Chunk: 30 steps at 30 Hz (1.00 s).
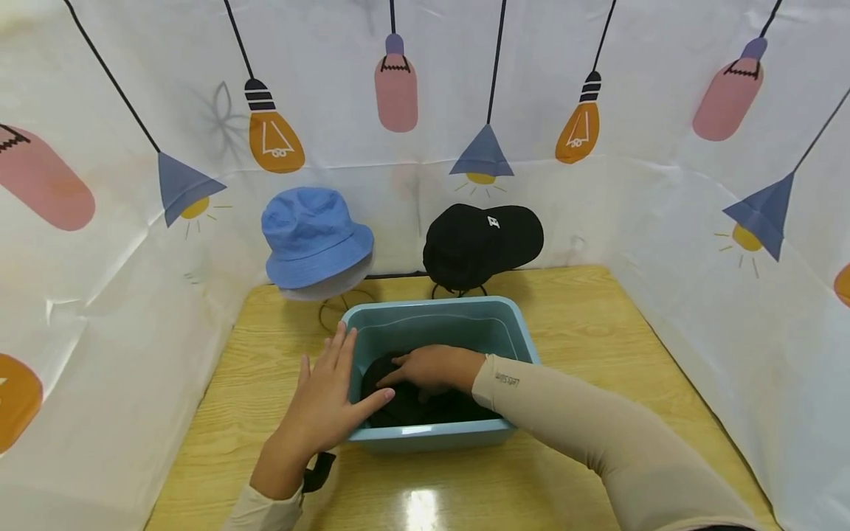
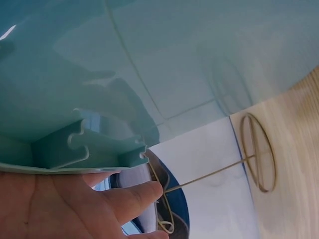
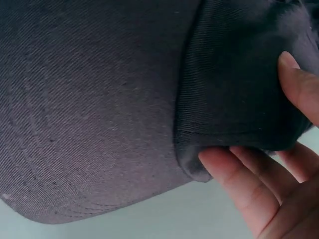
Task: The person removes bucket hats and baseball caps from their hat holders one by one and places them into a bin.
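Note:
A light blue plastic bin point(image 1: 458, 428) stands on the table with a dark cap point(image 1: 458, 407) inside it. My right hand point(image 1: 434, 366) reaches into the bin and grips the cap. In the right wrist view, the thumb lies over the crown's edge and the fingers point(image 3: 244, 186) tuck under it, beside the wide, stitched brim point(image 3: 99, 114). At the bin's left side, my left hand point(image 1: 325, 402) rests against the rim, fingers straight and spread. The left wrist view has its palm point(image 2: 65, 204) right by the bin's edge.
Behind the bin, a blue bucket hat point(image 1: 308, 236) hangs on a wire stand point(image 1: 345, 302) at left, and a black baseball cap point(image 1: 465, 243) sits on another at right. Lamp-printed white sheets point(image 1: 332, 103) enclose the wooden table point(image 1: 584, 324) at back and sides.

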Each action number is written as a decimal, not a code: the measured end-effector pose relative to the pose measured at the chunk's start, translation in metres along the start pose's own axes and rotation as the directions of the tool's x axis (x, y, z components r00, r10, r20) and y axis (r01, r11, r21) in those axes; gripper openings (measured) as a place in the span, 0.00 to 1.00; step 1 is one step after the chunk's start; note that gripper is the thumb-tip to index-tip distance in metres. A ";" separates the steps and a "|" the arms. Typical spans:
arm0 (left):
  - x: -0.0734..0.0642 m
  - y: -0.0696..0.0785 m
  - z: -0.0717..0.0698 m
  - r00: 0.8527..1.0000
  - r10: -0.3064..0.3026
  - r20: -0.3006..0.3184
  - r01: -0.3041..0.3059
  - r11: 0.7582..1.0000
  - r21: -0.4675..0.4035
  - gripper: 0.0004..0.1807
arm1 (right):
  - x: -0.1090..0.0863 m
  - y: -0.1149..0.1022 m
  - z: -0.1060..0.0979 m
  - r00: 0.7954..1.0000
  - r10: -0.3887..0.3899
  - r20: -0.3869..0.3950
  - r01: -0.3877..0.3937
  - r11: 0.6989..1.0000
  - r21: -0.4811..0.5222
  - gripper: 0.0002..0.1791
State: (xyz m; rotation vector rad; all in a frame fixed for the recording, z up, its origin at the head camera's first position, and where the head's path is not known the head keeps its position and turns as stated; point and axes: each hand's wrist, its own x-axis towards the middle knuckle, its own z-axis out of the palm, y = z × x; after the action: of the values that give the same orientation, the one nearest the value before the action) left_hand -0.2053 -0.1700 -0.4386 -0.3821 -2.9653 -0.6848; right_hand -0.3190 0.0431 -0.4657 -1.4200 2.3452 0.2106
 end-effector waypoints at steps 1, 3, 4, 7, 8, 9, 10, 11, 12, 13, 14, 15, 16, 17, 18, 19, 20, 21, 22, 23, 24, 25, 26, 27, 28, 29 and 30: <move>0.000 0.000 0.000 1.000 -0.001 0.002 0.001 1.000 0.001 0.61 | 0.000 0.000 -0.001 1.000 0.005 0.002 -0.005 1.000 0.022 0.48; 0.000 -0.001 0.000 1.000 -0.002 -0.001 0.002 1.000 0.002 0.61 | -0.001 0.001 -0.004 1.000 0.013 0.005 -0.014 0.998 0.067 0.47; 0.000 -0.001 0.000 1.000 -0.002 -0.003 0.002 1.000 0.003 0.61 | -0.002 0.001 -0.005 1.000 0.018 0.006 -0.018 0.996 0.086 0.47; 0.001 0.000 0.001 1.000 0.001 -0.010 -0.001 1.000 0.016 0.62 | -0.005 0.001 -0.010 1.000 0.023 0.010 -0.024 0.992 0.123 0.45; 0.001 0.000 0.001 1.000 0.003 -0.008 -0.002 1.000 0.017 0.62 | -0.007 0.001 -0.012 1.000 0.020 0.014 -0.022 0.992 0.127 0.45; 0.000 0.001 0.002 1.000 0.003 -0.005 -0.003 1.000 0.017 0.62 | -0.008 0.000 -0.013 1.000 0.016 0.017 -0.018 0.991 0.131 0.44; -0.001 0.001 0.002 1.000 0.002 -0.001 -0.002 1.000 0.020 0.62 | -0.010 0.000 -0.015 1.000 0.009 0.021 -0.012 0.991 0.133 0.44; -0.002 0.002 0.003 1.000 0.000 0.002 0.000 1.000 0.022 0.62 | -0.012 -0.001 -0.017 1.000 0.002 0.021 -0.005 0.991 0.135 0.43; -0.002 0.002 0.003 1.000 -0.002 0.004 0.002 1.000 0.024 0.62 | -0.014 -0.001 -0.020 1.000 -0.007 0.018 0.005 0.991 0.135 0.43; -0.003 0.003 0.003 1.000 -0.004 0.006 0.004 1.000 0.024 0.62 | -0.015 -0.002 -0.022 1.000 -0.013 0.012 0.012 0.990 0.138 0.42; -0.003 0.003 0.002 1.000 -0.007 0.006 0.007 1.000 0.024 0.62 | -0.017 -0.002 -0.024 1.000 -0.021 0.001 0.021 0.991 0.135 0.41; -0.004 0.004 0.002 1.000 -0.011 0.005 0.010 1.000 0.024 0.62 | -0.018 -0.001 -0.027 0.999 -0.030 -0.014 0.031 0.990 0.134 0.40; -0.003 0.004 0.001 1.000 -0.011 0.005 0.011 1.000 0.027 0.62 | -0.020 -0.001 -0.029 0.999 -0.035 -0.031 0.039 0.991 0.130 0.39; -0.003 0.005 0.001 1.000 -0.012 0.004 0.012 0.999 0.029 0.62 | -0.022 0.000 -0.032 0.998 -0.036 -0.049 0.042 0.991 0.125 0.38; -0.003 0.005 0.000 1.000 -0.013 0.005 0.013 0.999 0.033 0.62 | -0.024 0.000 -0.034 0.997 -0.038 -0.063 0.045 0.992 0.122 0.37; -0.003 0.006 0.000 1.000 -0.014 0.006 0.014 0.999 0.034 0.63 | -0.026 0.001 -0.036 0.996 -0.037 -0.076 0.046 0.992 0.121 0.36; -0.003 0.006 0.000 1.000 -0.014 0.007 0.014 0.999 0.036 0.63 | -0.028 0.001 -0.038 0.995 -0.041 -0.087 0.051 0.992 0.116 0.36; -0.003 0.006 0.000 1.000 -0.015 0.009 0.014 0.999 0.038 0.63 | -0.031 0.001 -0.041 0.995 -0.040 -0.095 0.051 0.992 0.117 0.35; -0.003 0.006 0.000 1.000 -0.015 0.009 0.014 0.999 0.038 0.64 | -0.033 0.000 -0.043 0.994 -0.037 -0.099 0.049 0.992 0.116 0.35; -0.003 0.007 0.000 1.000 -0.015 0.008 0.015 0.999 0.037 0.64 | -0.035 0.000 -0.046 0.994 -0.036 -0.102 0.047 0.992 0.115 0.34; -0.004 0.007 0.001 1.000 -0.015 0.008 0.015 0.999 0.035 0.63 | -0.037 -0.001 -0.048 0.994 -0.034 -0.104 0.047 0.992 0.120 0.34; -0.004 0.007 0.001 1.000 -0.015 0.007 0.015 0.999 0.033 0.63 | -0.039 -0.001 -0.051 0.994 -0.034 -0.108 0.047 0.991 0.123 0.34; -0.004 0.007 0.001 1.000 -0.017 0.008 0.016 0.999 0.033 0.63 | -0.041 -0.001 -0.053 0.993 -0.033 -0.112 0.047 0.991 0.123 0.34; -0.005 0.007 0.001 1.000 -0.017 0.008 0.017 0.999 0.029 0.63 | -0.042 -0.002 -0.055 0.992 -0.032 -0.118 0.046 0.991 0.122 0.34; -0.005 0.007 0.002 1.000 -0.018 0.008 0.018 0.999 0.027 0.62 | -0.044 -0.002 -0.058 0.992 -0.032 -0.126 0.047 0.991 0.122 0.34; -0.005 0.007 0.002 1.000 -0.021 0.009 0.020 0.999 0.027 0.62 | -0.046 -0.002 -0.060 0.990 -0.030 -0.136 0.046 0.992 0.117 0.34; -0.006 0.006 0.002 1.000 -0.022 0.011 0.022 0.999 0.026 0.62 | -0.048 -0.002 -0.062 0.989 -0.027 -0.146 0.044 0.993 0.114 0.34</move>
State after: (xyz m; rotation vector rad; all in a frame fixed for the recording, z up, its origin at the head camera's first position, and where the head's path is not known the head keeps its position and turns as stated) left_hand -0.1984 -0.1647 -0.4385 -0.3529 -2.9902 -0.6477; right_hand -0.3131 0.0616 -0.3895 -1.4634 2.4003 -0.0404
